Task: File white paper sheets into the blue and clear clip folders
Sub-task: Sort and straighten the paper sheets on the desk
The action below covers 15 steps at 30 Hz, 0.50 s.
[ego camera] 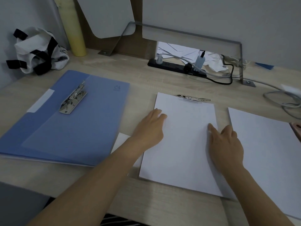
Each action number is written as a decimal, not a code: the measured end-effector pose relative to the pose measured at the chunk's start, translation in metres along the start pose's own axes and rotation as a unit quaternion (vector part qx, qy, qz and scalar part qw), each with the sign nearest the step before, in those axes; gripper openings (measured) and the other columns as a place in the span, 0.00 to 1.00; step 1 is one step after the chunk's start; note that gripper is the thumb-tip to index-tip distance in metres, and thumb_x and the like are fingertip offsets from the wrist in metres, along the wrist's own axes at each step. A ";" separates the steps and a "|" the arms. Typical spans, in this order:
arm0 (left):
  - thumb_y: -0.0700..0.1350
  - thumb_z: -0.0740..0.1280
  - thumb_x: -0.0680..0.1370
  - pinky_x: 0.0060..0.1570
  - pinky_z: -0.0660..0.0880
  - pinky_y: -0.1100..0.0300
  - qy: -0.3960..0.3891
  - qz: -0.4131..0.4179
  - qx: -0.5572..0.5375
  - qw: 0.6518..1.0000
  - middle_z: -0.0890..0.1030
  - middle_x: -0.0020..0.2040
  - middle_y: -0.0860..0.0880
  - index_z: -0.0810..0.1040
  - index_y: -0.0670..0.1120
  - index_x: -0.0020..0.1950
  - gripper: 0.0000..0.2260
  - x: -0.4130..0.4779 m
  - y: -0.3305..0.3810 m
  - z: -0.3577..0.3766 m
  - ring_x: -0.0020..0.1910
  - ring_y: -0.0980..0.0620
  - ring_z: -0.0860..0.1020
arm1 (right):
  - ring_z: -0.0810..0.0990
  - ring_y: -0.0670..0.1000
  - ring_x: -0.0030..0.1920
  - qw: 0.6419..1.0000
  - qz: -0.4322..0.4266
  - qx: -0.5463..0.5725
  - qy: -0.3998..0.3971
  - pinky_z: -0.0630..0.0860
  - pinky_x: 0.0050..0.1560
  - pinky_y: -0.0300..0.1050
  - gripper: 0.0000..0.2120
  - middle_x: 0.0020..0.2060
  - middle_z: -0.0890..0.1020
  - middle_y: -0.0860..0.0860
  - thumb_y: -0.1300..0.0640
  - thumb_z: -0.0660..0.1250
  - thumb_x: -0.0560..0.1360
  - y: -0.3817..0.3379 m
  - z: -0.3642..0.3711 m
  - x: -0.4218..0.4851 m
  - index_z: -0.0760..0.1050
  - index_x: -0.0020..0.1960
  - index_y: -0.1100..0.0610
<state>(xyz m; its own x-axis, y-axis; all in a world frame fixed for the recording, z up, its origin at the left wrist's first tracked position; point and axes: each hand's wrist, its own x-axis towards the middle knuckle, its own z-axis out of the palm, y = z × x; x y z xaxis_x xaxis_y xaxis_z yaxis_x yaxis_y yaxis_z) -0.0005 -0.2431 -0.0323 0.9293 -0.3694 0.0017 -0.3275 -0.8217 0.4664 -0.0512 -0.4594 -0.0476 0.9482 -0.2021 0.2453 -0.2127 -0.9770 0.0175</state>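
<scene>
A blue clip folder (78, 128) lies open on the left of the desk, its metal clip (73, 99) raised. In the middle a stack of white sheets (184, 144) lies on the clear folder, whose metal clip (192, 97) shows at the top edge. My left hand (149, 128) rests flat on the stack's left edge. My right hand (226, 144) rests flat on its right edge, fingers straight. Another pile of white paper (268, 147) lies to the right.
A black power strip (175, 67) with plugs and cables sits at the back. A white bag with black straps (37, 51) and a yellow roll (73, 28) stand at the back left. Grey cable coils (286, 101) lie at the right. A pink object (297, 128) pokes in at the right edge.
</scene>
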 end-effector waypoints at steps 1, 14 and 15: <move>0.36 0.52 0.79 0.71 0.51 0.61 -0.008 -0.003 0.001 1.000 0.51 0.78 0.48 0.58 0.45 0.74 0.23 0.004 0.002 0.002 0.77 0.53 0.48 | 0.70 0.60 0.39 1.000 0.004 -0.002 -0.001 0.62 0.36 0.47 0.18 0.44 0.73 0.65 0.65 0.59 0.76 0.001 0.000 0.000 0.72 0.66 0.58; 0.58 0.44 0.80 0.74 0.37 0.59 0.032 -0.014 0.069 0.997 0.42 0.78 0.45 0.45 0.44 0.77 0.30 0.026 -0.001 0.032 0.77 0.52 0.39 | 0.76 0.52 0.37 0.880 0.150 0.446 -0.059 0.73 0.43 0.44 0.13 0.45 0.78 0.58 0.63 0.58 0.77 -0.014 -0.021 0.060 0.76 0.59 0.59; 0.59 0.42 0.79 0.73 0.37 0.59 0.033 -0.014 0.072 0.997 0.42 0.78 0.45 0.45 0.44 0.77 0.31 0.027 -0.001 0.033 0.77 0.52 0.40 | 0.77 0.50 0.38 0.791 0.213 0.568 -0.079 0.75 0.46 0.42 0.12 0.45 0.78 0.57 0.64 0.58 0.77 -0.018 -0.022 0.075 0.74 0.58 0.61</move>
<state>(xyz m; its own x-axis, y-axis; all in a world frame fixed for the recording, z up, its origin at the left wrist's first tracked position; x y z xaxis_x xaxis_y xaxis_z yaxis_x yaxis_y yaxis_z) 0.0191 -0.2660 -0.0618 0.9459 -0.3205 0.0514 -0.3187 -0.8869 0.3346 0.0189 -0.4555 -0.0086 0.8847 -0.4471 -0.1317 -0.2564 -0.2308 -0.9386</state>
